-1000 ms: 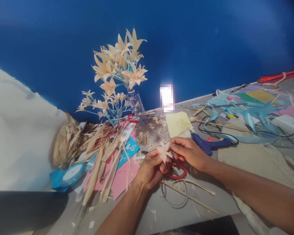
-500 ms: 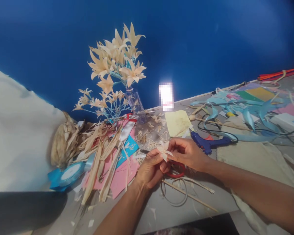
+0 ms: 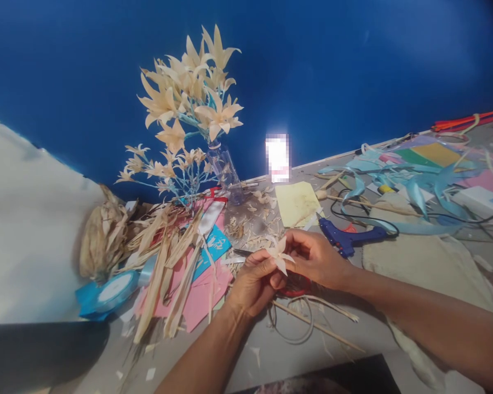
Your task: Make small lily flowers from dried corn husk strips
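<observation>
Cream artificial lily (image 3: 280, 255) over counter (image 3: 287, 358), between left hand (image 3: 252, 280), pinching its left side, and right hand (image 3: 314, 258), fingers curled at right petals, grip unclear; petals splayed, 1 pointing nearward.

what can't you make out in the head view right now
All in the head view:
- Base of the pale flower: hidden by the left hand.
- Grip of the right hand: its fingertips are partly behind the petals.
- Rest of the red handle: hidden by the hands.
- Bright rectangle: pixelated, contents unreadable.
- Far ends of the orange-red strips: cut off by the right edge.
</observation>
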A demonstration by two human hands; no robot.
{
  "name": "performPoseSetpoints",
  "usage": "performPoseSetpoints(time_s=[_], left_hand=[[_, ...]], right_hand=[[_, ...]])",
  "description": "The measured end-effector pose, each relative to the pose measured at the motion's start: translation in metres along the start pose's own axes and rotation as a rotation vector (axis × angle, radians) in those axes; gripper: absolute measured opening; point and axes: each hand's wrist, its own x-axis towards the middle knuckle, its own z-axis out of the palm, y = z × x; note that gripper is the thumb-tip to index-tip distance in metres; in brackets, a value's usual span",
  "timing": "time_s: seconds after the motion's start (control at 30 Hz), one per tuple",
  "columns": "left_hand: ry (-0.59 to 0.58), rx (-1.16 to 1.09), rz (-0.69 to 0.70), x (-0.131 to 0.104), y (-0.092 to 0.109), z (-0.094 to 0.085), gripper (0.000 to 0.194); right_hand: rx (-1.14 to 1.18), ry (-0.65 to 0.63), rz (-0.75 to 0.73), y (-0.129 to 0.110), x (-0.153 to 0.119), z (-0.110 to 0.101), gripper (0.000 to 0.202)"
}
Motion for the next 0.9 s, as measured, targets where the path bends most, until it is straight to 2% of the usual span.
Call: performPoseSetpoints(time_s=[0.4, 0.63, 0.9], left_hand=[[-0.051, 0.055, -0.094, -0.0027, 0.0063, -0.0003, 0.028], [-0.082, 0.031, -0.133, -0.0035, 0.0085, -0.0005, 0.026], [-0.082, 0.060, -0.141, -0.0035, 0.0071, -0.0034, 0.029]], right_hand=[[-0.017, -0.019, -0.021, -0.0070, -0.0041, 0.0021, 0.022], [0.171, -0.092, 0.085, -0.0022, -0.0034, -0.0002, 0.034], [0.245, -0.130, 0.138, 0.0023, -0.0006, -0.0035, 0.034]])
